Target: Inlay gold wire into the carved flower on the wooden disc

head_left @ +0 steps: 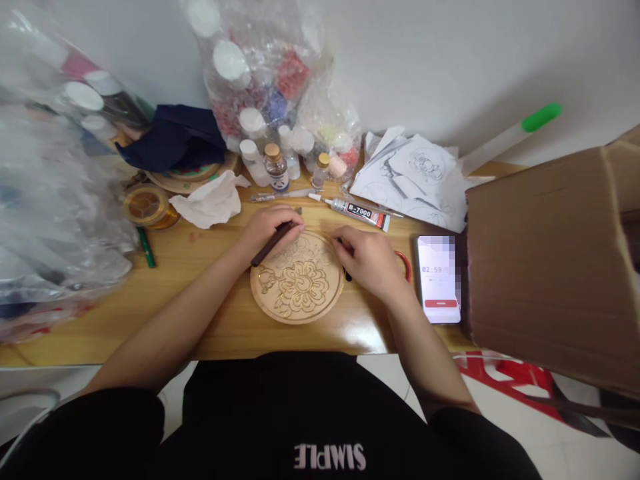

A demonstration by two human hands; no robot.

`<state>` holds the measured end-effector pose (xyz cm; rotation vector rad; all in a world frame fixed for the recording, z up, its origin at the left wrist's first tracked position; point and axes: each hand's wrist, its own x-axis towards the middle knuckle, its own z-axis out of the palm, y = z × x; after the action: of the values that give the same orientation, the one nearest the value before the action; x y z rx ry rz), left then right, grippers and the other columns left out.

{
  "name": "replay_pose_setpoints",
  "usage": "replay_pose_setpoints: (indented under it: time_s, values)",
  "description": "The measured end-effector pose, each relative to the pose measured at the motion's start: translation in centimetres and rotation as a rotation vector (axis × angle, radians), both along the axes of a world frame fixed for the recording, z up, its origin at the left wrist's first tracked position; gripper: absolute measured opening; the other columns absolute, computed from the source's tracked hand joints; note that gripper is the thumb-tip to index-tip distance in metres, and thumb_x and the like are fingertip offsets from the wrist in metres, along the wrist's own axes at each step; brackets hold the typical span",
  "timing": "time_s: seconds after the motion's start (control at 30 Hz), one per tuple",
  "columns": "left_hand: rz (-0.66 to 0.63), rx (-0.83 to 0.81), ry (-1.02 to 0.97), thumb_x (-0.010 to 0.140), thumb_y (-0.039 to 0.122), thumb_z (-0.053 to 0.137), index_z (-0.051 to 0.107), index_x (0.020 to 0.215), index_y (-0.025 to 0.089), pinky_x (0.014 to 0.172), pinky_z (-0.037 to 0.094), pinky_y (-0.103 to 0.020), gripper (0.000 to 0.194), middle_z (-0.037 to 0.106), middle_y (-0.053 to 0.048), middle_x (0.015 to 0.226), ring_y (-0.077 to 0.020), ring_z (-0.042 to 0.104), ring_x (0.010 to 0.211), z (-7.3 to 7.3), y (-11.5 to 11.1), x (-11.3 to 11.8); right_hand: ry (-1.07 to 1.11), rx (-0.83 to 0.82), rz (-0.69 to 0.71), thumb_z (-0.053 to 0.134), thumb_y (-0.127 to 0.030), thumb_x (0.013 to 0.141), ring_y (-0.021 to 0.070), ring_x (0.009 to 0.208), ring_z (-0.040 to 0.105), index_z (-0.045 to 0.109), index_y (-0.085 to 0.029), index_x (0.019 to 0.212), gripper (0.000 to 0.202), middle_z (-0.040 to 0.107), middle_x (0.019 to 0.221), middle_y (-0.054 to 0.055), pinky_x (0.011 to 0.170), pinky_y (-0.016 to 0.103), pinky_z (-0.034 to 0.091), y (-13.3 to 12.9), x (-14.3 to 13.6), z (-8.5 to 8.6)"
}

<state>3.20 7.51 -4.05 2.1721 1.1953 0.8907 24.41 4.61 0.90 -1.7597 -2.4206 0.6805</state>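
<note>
Both hands at a round wooden plaque (pixel 298 280), centre of the frame.
The left hand (pixel 267 230) grips a dark tool (pixel 273 244) over its upper-left edge; the right hand (pixel 367 259) pinches something small at its right rim.

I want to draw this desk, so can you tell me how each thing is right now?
Left hand: holding a dark tool.
Dark tool: slanted, tip over the disc.
Right hand: resting on the disc's edge.
Wooden disc: flat, flower outlined in gold.
Glue tube: lying down.
Phone: screen lit.
Tissue: crumpled.
Cardboard box: tilted.
</note>
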Motion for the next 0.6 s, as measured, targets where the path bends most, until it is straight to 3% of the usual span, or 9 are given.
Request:
replay_pose_setpoints:
  time_s: [0.6]
  values:
    - [0.002, -0.035, 0.022, 0.083, 0.03, 0.053, 0.062, 0.074, 0.02, 0.064, 0.047, -0.025, 0.016, 0.064, -0.001, 0.071, -0.0135, 0.058, 0.067, 0.25, -0.08, 0.0, -0.073, -0.088, 0.015, 0.048, -0.025, 0.091, 0.019, 0.076, 0.062, 0.067, -0.017, 0.104, 0.024, 0.073, 0.089, 0.006, 0.061, 0.027, 0.028, -0.06, -0.26, 0.52]
